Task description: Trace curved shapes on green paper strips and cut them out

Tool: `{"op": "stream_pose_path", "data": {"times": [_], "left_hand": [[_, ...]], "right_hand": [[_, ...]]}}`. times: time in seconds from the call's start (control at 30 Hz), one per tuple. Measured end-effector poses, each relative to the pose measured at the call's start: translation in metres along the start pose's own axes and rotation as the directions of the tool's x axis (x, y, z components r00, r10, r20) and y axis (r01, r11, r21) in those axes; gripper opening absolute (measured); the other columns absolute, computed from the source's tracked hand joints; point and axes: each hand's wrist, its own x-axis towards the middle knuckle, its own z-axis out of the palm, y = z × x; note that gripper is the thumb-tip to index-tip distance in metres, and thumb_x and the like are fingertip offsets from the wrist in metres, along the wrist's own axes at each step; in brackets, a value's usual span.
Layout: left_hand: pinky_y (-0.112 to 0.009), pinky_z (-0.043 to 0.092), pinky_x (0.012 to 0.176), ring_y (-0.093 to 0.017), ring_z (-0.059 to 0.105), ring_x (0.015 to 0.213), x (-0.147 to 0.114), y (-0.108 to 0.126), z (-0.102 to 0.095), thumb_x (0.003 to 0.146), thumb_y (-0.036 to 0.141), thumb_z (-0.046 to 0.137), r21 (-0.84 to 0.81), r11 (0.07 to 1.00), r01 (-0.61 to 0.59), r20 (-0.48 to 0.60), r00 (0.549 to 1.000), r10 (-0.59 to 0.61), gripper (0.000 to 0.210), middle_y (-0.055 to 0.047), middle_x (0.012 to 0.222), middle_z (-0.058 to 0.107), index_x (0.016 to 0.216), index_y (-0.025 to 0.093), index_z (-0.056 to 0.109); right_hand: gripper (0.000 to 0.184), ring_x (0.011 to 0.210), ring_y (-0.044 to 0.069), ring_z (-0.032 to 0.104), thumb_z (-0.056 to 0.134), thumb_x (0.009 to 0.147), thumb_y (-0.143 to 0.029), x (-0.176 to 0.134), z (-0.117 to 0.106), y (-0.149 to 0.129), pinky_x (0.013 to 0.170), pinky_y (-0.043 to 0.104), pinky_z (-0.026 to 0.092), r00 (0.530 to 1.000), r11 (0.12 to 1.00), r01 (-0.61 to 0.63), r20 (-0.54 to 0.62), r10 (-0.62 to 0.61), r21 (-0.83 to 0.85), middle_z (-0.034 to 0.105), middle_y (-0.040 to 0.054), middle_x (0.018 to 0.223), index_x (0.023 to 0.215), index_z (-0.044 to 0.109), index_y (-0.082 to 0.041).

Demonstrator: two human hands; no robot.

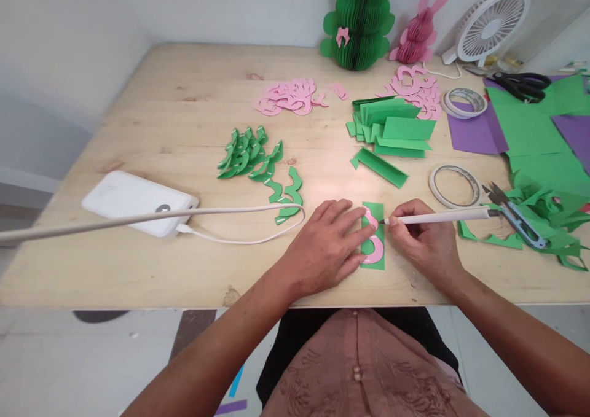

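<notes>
A green paper rectangle lies flat on the table in front of me, and a curved pink paper cut-out rests on top of it. My left hand is spread flat, its fingertips pressing on the cut-out and the green paper from the left. Between the fingers of my right hand is a white pen, its tip touching down beside the upper part of the cut-out's right edge. The left fingers hide some of the cut-out.
Green cut shapes, folded green strips and pink cut-outs lie farther back. Beside the pen are thread snippers, a tape roll and green scraps. A power bank with a cable sits left.
</notes>
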Motion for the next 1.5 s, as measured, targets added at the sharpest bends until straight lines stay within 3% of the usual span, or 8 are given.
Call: {"op": "stream_pose_path", "data": {"times": [1.5], "left_hand": [[-0.052, 0.035, 0.11, -0.033, 0.042, 0.131, 0.0003, -0.0011, 0.0012, 0.093, 0.031, 0.052, 0.013, 1.0, -0.009, -0.004, 1.0, 0.009, 0.039, -0.011, 0.142, 0.052, 0.13, 0.021, 0.058]], "right_hand": [[0.01, 0.04, 0.008, 0.037, 0.057, 0.078, -0.021, -0.0012, -0.0011, -0.0001, 0.038, 0.022, 0.027, 0.999, 0.998, 0.047, -0.014, -0.047, -0.029, 0.048, -0.0059, 0.049, 0.068, 0.056, -0.02]]}}
